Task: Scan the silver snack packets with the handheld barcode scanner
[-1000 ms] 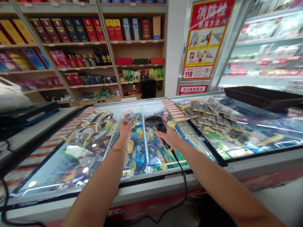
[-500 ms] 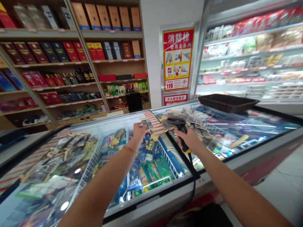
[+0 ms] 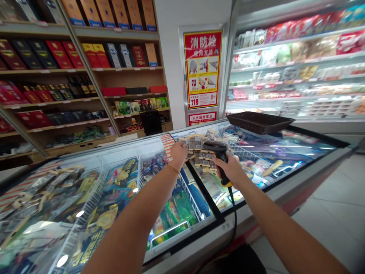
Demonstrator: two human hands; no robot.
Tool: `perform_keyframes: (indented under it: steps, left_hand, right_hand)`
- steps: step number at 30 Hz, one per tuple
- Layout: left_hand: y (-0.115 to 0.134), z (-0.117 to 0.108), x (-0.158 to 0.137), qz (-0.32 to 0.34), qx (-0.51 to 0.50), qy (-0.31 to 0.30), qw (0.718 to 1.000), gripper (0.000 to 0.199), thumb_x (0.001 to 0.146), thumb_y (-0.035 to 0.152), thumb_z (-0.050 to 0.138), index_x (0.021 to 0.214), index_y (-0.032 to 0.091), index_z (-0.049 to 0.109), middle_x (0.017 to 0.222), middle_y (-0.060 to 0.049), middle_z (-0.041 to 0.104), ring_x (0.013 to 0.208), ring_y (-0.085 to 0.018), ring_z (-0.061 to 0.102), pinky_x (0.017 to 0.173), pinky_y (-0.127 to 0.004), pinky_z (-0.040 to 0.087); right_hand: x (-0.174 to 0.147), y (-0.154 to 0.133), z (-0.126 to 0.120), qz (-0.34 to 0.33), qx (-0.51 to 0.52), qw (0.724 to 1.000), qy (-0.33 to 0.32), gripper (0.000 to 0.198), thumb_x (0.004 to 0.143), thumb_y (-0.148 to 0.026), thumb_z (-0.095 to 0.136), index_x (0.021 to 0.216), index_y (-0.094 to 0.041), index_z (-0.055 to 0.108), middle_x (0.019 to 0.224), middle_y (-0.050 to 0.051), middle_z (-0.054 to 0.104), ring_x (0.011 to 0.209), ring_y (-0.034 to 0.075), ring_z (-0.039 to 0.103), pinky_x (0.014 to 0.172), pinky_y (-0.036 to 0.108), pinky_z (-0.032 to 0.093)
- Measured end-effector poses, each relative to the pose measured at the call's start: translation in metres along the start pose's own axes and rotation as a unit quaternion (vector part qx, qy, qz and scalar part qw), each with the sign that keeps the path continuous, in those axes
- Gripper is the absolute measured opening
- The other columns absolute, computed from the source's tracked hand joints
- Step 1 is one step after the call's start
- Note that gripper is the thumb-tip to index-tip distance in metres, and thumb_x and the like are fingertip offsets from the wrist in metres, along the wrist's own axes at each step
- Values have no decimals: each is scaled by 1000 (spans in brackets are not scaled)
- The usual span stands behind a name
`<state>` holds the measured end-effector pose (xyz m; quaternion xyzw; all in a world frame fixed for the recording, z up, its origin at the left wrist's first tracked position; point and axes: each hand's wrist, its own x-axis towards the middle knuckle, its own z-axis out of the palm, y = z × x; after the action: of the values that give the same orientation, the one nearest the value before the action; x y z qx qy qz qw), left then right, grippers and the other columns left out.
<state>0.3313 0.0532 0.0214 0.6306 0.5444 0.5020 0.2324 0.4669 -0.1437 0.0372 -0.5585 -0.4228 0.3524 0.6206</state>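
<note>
My right hand [image 3: 229,167] is wrapped around the handle of a black and yellow barcode scanner [image 3: 217,147], its head tilted toward the left. A cable [image 3: 235,220] runs down from the handle past the freezer's front edge. My left hand [image 3: 179,153] is closed at the left edge of a spread of small flat packets [image 3: 205,156] with labels, which lie on the glass lid. Its fingertips touch or nearly touch them; what they pinch is hidden. The scanner's head is over the packets, just right of my left hand.
A dark plastic tray [image 3: 261,122] stands on the right lid. More packets [image 3: 54,182] lie on the left glass. Frozen goods in white wire baskets [image 3: 186,190] show under the glass. Shelves of boxes [image 3: 122,57] and a lit fridge [image 3: 296,76] stand behind.
My left hand has moved right, from the striped strip with a small packet in its fingers to the packet spread. The scanner stays over the packets. The view has turned right.
</note>
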Motion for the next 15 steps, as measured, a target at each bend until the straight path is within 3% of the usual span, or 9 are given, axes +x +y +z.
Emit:
perform_keyframes:
  steps: [4,8,11,15]
  left_hand:
    - [-8,-18,1,0,24,21,1000,10,80,28,70,77,22,62,101,-13,68,121,-34,56,106,-46,36]
    - [-32,-58,7,-32,45,58,997,10,80,31,70,83,23,64,103,-12,68,117,-34,57,101,-46,40]
    - [-59,-107,11,-59,71,88,992,12,79,31,71,85,23,64,104,-14,68,117,-35,57,101,-48,39]
    - [-101,-191,13,-89,120,115,982,17,77,29,72,90,21,64,113,-19,65,123,-40,53,105,-54,36]
  right_hand:
    - [2,-1,22,8,4,1000,-19,36,72,-42,72,93,-22,51,57,-7,54,37,10,47,35,23,38]
    - [0,-5,55,19,0,999,-42,35,71,-41,73,91,-22,51,57,-7,53,37,10,48,35,23,39]
    - [-2,-6,87,23,5,997,-75,35,71,-40,74,90,-22,51,57,-7,53,37,10,48,35,23,39]
    - [-9,-9,139,27,16,992,-121,33,73,-38,74,88,-22,49,54,-7,53,36,10,47,34,22,38]
